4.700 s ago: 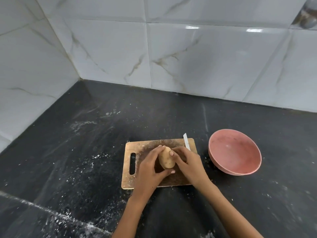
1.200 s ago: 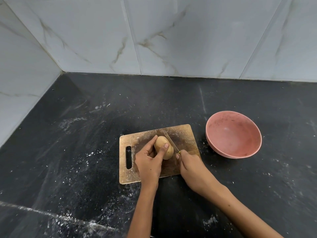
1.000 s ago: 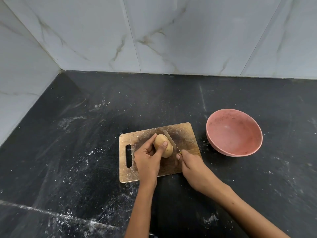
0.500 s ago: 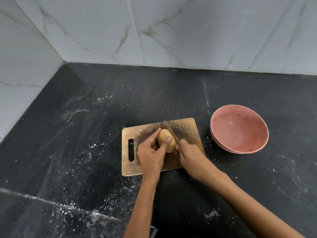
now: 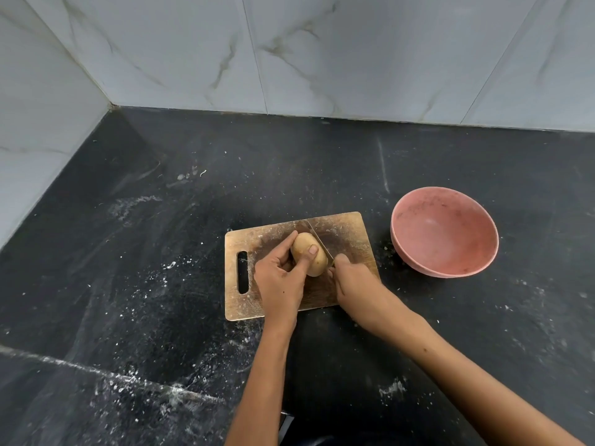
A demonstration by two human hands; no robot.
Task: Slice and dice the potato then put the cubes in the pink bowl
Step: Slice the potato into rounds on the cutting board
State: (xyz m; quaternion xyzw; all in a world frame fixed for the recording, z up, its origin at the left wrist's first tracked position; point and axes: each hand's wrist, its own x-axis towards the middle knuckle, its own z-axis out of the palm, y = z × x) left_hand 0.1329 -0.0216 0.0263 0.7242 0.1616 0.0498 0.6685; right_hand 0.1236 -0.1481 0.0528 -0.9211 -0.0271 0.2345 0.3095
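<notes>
A whole tan potato (image 5: pixel 308 256) lies on a worn wooden cutting board (image 5: pixel 349 235). My left hand (image 5: pixel 279 280) grips the potato from the left, thumb across its top and fingers behind it. My right hand (image 5: pixel 352 283) grips a knife whose handle is hidden in the fist. The knife blade (image 5: pixel 317 238) runs diagonally against the potato's right side, its tip near the board's far edge. The pink bowl (image 5: pixel 444 231) stands empty on the counter just right of the board.
The black stone counter (image 5: pixel 161 252) is dusted with white specks and meets white marble-tiled walls (image 5: pixel 289 53) at the back and left. A step in the counter edge (image 5: pixel 96 375) runs across the near left.
Since 4.7 s ago my right hand has picked up the knife from the board and set its blade against the potato. Over the last second the blade has shifted slightly along the potato.
</notes>
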